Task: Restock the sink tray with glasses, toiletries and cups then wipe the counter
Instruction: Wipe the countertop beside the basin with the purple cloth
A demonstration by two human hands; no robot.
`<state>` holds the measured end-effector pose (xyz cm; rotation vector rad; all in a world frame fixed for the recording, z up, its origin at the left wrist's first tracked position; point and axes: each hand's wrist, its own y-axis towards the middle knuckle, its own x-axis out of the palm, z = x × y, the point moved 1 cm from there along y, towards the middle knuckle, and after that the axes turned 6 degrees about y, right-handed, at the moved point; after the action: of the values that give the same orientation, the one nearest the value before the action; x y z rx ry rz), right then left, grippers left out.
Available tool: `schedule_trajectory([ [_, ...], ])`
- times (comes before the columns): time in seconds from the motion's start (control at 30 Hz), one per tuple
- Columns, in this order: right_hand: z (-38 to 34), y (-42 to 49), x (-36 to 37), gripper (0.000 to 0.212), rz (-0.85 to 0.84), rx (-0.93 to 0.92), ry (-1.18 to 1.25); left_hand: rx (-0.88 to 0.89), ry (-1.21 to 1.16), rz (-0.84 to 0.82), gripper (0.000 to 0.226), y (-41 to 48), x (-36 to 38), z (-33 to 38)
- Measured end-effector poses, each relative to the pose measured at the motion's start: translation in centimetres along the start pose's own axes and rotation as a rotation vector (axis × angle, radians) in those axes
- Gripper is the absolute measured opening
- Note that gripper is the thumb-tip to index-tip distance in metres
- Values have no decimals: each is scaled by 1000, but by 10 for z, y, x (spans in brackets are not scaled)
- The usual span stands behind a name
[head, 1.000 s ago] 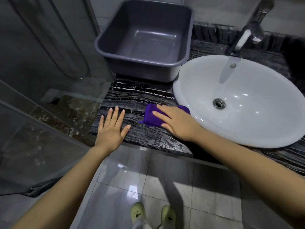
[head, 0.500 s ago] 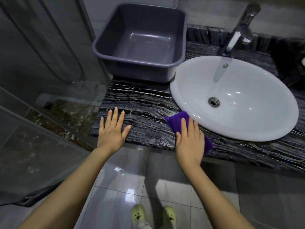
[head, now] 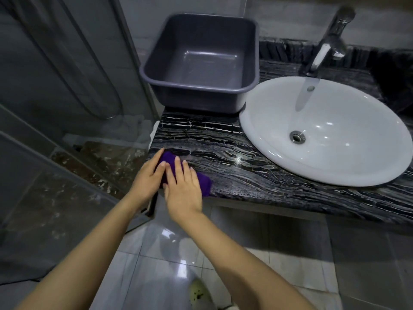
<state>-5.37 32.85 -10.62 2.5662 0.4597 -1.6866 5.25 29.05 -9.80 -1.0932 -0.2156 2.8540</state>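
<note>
Left of the white sink basin (head: 335,157), at the front corner of the black veined stone counter (head: 223,148), a purple cloth (head: 169,161) lies bunched under both hands.

Head view: the left hand (head: 146,177) rests flat on the end of the cloth farthest from the basin, fingers straight. The right hand (head: 183,186) lies palm-down over the middle of the cloth, fingers straight and slightly spread. Neither hand curls round the fabric; both press it onto the stone. This flat, two-handed hold is judged to serve the wiping step: palm pressure spreads the cloth against the surface and lets it slide without lifting. The position at the corner farthest from the basin suggests that the stroke is working the counter's outer edge.

Cloth condition: deep purple, soft and napped, crumpled into an irregular pad. One lobe protrudes beyond the left fingertips, another beyond the right hand toward the basin. Whether it is damp cannot be told. The counter shows a glossy highlight between the cloth and the basin, which may be moisture or plain polish.

Behind the cloth, left of the basin and close beside its rim, a grey plastic tub (head: 196,99) stands upright with nothing inside. A chrome faucet (head: 324,48) rises behind the basin. No glasses, toiletries or cups appear in this view, so the restocking step cannot be verified.
</note>
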Motion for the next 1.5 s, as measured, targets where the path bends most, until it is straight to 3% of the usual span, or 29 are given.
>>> schedule_trajectory([
  [0.07,11,-7,-15,52,30,-33,114,45,167,30,53,0,-6,-4],
  [0.17,36,-22,-33,49,174,93,99,114,391,12,63,5,-5,0],
  [0.3,44,-32,-36,43,119,166,-3,234,604,-110,73,18,4,17],
  [0.4,46,-29,-41,40,85,160,17,243,896,-253,64,31,-5,28],
  [0.5,62,-28,-60,38,63,206,143,221,1018,-354,51,35,-16,37],
  [0.7,108,-38,-126,29,26,243,249,364,740,-449,31,25,-7,83],
  [0.97,196,-110,-237,17,85,317,365,643,633,-468,21,24,35,239],
  [1.07,233,-147,-287,23,145,348,335,738,603,-506,23,17,62,303],
  [1.3,341,-235,-370,28,162,425,242,870,516,-600,29,-4,162,432],
  [1.5,463,-296,-401,21,57,532,245,832,442,-726,29,-30,291,498],
])
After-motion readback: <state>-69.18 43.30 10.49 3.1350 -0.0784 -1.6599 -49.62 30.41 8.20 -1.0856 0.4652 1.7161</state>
